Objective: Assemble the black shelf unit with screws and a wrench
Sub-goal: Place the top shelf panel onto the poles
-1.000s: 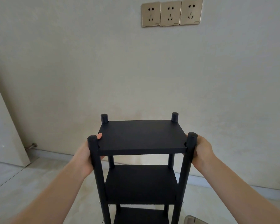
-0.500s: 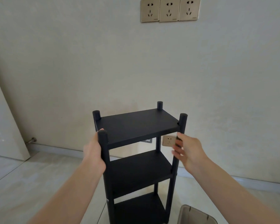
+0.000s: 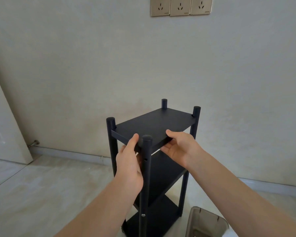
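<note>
Fingers of right hand (image 3: 178,149) hidden beneath shelf unit (image 3: 154,124) top board.

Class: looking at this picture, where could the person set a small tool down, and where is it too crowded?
Free: the top shelf beyond both thumbs, and bare floor between door and shelf unit. Crowded: the near post, flanked by left hand and right hand; a bin blocks bottom right.

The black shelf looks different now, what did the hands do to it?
The shelf unit has been turned, so a corner post now faces the camera. The right hand moved from the post to the top board's edge. The left hand stays near the front post. The wall sockets are unchanged.
</note>
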